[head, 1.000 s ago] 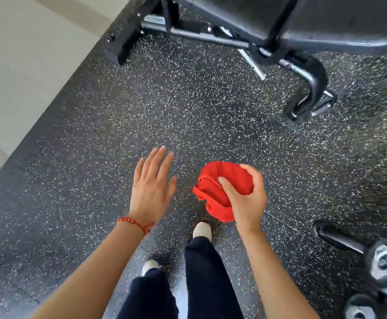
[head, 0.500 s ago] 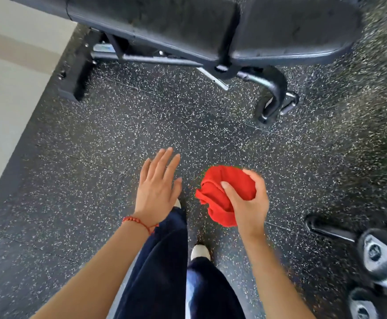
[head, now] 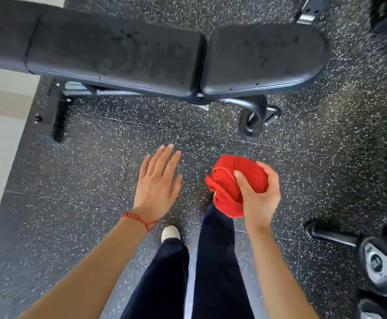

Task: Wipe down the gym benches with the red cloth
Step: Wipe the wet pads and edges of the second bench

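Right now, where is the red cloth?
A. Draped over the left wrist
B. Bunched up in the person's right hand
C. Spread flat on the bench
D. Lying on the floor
B: the red cloth is bunched in the right hand, held above the floor, short of the bench.

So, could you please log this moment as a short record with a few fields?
left hand: left hand open, flat, empty, above the floor
right hand: right hand with its grip closed on the bunched red cloth
bench: black bench ahead, pads flat, not touched by the cloth
floor: speckled black floor
nearby: dumbbell at lower right
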Action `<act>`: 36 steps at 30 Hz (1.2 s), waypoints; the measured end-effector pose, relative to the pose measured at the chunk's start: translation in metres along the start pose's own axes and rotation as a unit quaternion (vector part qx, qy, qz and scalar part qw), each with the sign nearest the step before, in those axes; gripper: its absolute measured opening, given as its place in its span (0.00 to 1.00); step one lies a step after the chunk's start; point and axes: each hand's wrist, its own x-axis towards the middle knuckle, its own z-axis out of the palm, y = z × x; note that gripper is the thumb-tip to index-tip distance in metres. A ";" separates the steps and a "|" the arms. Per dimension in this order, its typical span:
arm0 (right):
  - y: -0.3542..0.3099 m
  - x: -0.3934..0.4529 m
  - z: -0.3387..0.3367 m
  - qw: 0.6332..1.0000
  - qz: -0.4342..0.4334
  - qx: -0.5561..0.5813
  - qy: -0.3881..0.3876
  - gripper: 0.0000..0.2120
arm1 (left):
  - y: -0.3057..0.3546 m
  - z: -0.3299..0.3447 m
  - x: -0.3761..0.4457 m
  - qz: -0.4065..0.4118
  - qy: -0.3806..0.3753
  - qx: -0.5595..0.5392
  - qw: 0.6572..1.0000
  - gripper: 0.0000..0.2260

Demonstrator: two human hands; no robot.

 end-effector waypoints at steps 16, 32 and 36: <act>-0.041 0.246 -0.021 0.999 -0.025 -0.031 0.009 0.20 | 0.085 0.024 0.222 -0.018 0.026 -0.027 0.999 0.23; -0.055 0.350 0.008 0.995 -0.027 -0.083 0.055 0.25 | 0.074 0.068 0.357 0.057 -0.015 -0.049 0.997 0.21; -0.063 0.348 0.008 0.994 -0.030 -0.098 0.049 0.24 | 0.076 0.072 0.375 0.068 -0.044 -0.049 0.996 0.22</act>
